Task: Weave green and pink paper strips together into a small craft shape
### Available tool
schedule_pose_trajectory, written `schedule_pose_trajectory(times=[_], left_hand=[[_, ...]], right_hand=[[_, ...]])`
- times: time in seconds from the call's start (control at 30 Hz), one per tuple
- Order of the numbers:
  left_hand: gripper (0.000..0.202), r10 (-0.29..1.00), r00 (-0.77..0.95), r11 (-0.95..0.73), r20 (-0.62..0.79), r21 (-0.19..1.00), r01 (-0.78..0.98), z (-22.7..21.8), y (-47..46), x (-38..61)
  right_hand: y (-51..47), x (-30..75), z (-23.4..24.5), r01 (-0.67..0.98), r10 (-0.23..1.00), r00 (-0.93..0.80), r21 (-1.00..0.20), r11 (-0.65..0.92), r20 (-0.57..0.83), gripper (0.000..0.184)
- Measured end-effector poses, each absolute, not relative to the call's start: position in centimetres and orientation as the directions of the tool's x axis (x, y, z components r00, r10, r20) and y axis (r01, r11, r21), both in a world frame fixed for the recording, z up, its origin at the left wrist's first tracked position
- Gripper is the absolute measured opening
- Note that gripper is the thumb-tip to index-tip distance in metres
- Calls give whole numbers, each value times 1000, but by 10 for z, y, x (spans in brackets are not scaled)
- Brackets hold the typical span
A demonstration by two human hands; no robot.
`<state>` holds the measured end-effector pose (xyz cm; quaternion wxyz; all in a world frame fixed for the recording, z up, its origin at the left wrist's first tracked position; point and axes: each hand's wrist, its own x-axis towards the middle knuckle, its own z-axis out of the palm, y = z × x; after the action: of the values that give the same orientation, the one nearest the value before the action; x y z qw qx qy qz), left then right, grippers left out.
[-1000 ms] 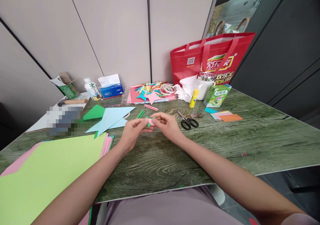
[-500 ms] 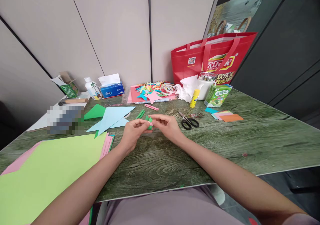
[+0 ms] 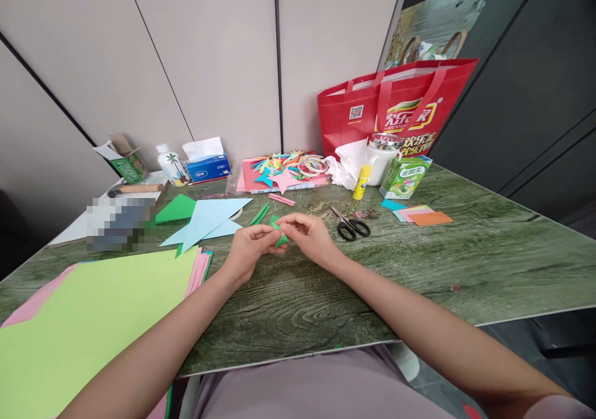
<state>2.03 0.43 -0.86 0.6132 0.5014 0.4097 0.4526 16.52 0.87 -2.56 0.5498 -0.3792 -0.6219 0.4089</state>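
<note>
The fingertips [image 3: 272, 235] of both hands meet and pinch a small green piece [image 3: 281, 240] of folded paper, thumbs and forefingers closed on it from either side, the other fingers curled loosely. The left hand [image 3: 246, 251] grips its left end and the right hand [image 3: 311, 238] its right end, just above the table [image 3: 488, 251], in front of the body. A second ago a pink face showed between the fingers; half a second ago only a green corner; now the piece is turned so that a green strip shows below the thumbs and a tip above them. The hands themselves have hardly shifted. Scissors [image 3: 350, 226] lie just right of the right hand, light-blue paper [image 3: 209, 215] lies left of the left hand, and a lime sheet [image 3: 88, 319] lies nearer, by the left forearm.
</note>
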Motion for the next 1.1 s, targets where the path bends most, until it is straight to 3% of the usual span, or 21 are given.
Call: schedule_pose_trajectory(times=[0.3, 0.83, 1.1], left_hand=[[27, 996, 46, 85, -76, 960, -267, -5, 11, 16], [23, 995, 95, 53, -37, 984, -173, -4, 7, 19], [20, 993, 117, -5, 19, 993, -122, -6, 6, 22]], right_hand=[[7, 162, -30, -13, 930, -135, -939, 344, 342, 27], [5, 160, -27, -330, 982, -190, -943, -38, 27, 31], [5, 160, -28, -307, 983, -162, -951, 33, 86, 31]])
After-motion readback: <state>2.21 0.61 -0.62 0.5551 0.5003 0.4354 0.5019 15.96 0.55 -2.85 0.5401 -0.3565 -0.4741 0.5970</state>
